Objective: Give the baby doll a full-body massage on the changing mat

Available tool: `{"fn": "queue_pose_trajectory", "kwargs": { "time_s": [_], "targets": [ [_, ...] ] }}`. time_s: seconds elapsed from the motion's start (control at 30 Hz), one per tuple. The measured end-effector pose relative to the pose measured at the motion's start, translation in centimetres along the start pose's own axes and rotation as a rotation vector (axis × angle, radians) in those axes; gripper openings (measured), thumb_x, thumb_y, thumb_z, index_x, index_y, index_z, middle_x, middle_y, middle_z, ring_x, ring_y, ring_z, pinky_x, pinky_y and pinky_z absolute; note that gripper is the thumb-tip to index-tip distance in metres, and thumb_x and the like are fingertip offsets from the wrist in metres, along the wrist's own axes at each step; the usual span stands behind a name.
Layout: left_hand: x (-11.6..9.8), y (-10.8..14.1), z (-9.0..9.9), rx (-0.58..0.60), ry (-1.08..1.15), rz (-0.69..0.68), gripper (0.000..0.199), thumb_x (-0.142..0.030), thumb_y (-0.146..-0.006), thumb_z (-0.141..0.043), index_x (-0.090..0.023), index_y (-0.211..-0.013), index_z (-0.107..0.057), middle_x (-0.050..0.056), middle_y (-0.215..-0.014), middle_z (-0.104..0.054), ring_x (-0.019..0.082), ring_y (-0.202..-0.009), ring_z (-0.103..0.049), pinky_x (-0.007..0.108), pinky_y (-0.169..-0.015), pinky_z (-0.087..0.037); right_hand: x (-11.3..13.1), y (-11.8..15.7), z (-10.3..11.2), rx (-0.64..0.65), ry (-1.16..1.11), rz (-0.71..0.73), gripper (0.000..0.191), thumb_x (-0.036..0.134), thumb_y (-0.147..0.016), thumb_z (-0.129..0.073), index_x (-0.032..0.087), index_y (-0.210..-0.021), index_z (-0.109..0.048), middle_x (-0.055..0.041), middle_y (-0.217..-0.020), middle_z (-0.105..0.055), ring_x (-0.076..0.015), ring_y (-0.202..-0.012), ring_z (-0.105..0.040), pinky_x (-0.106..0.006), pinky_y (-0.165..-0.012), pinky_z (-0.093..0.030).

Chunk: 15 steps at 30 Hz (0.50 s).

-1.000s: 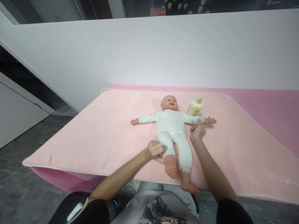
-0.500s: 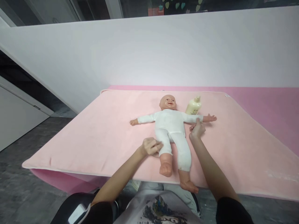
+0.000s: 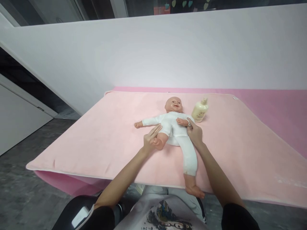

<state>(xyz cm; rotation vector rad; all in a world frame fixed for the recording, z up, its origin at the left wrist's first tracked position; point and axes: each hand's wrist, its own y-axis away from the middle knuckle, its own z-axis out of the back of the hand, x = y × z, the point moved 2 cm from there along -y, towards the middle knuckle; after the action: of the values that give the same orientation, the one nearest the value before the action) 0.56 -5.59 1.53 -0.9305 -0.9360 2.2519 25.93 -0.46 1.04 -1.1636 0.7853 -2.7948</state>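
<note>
A baby doll (image 3: 174,123) in a white suit lies on its back on the pink blanket (image 3: 100,137), head toward the wall. My left hand (image 3: 151,137) grips the doll's leg on the left, which is bent up over its belly; part of the hand is behind the foot. My right hand (image 3: 194,131) is closed on the doll's forearm on the right, folded in across its chest. The doll's other arm lies stretched out to the left, its other leg straight toward me. A pale yellow pump bottle (image 3: 200,110) stands just beyond my right hand.
The blanket's front edge runs just before my lap. A white wall (image 3: 168,51) rises behind the bed, with a darker pink sheet (image 3: 271,108) showing at the right. A white device (image 3: 81,217) rests at the lower left.
The doll's leg on the left has gone from lying straight to bent up with my left hand. Its arm on the right has swung inward over the chest with my right hand.
</note>
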Motion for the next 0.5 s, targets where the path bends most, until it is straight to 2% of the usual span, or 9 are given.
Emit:
{"fn": "queue_pose_trajectory", "kwargs": {
  "time_s": [0.1, 0.27, 0.4, 0.5],
  "targets": [
    [-1.0, 0.2, 0.4, -0.068, -0.003, -0.090, 0.048, -0.045, -0.095, -0.029, -0.017, -0.120, -0.059, 0.015, -0.122, -0.063, 0.022, -0.110, -0.063, 0.028, -0.076, -0.057, -0.2, -0.1, 0.1, -0.005, -0.028, 0.000, 0.051, 0.018, -0.072, -0.046, 0.020, -0.120, -0.064, -0.0016, -0.064, -0.059, -0.0153, -0.058, -0.046, -0.026, -0.059, -0.036],
    [-1.9, 0.4, 0.2, -0.124, 0.088, -0.224, 0.037, -0.040, -0.089, -0.049, -0.018, -0.119, -0.051, 0.021, -0.121, -0.062, 0.019, -0.089, -0.069, 0.021, -0.053, -0.052, -0.5, 0.0, -0.2, -0.058, -0.235, -0.090, 0.049, 0.022, -0.073, -0.050, 0.018, -0.120, -0.063, 0.0040, -0.057, -0.050, -0.0121, -0.053, -0.041, -0.025, -0.058, -0.037],
    [-2.0, 0.4, -0.3, -0.150, 0.180, -0.272, 0.037, -0.041, -0.085, -0.056, -0.020, -0.114, -0.047, 0.020, -0.117, -0.063, 0.018, -0.083, -0.070, 0.023, -0.054, -0.052, -0.6, -0.2, 0.0, -0.232, -0.518, -0.237, 0.037, 0.032, -0.073, -0.059, 0.014, -0.105, -0.063, 0.0068, -0.055, -0.046, -0.0092, -0.049, -0.039, -0.021, -0.050, -0.034],
    [-1.9, 0.6, -0.4, -0.181, 0.214, -0.302, 0.039, -0.049, -0.082, -0.055, -0.021, -0.108, -0.048, 0.016, -0.106, -0.067, 0.020, -0.081, -0.070, 0.027, -0.057, -0.053, -0.9, -0.5, 0.2, -0.359, -0.708, -0.368, 0.028, 0.036, -0.072, -0.063, 0.016, -0.091, -0.056, 0.0098, -0.049, -0.041, -0.0075, -0.039, -0.035, -0.020, -0.040, -0.030]
  ]
}}
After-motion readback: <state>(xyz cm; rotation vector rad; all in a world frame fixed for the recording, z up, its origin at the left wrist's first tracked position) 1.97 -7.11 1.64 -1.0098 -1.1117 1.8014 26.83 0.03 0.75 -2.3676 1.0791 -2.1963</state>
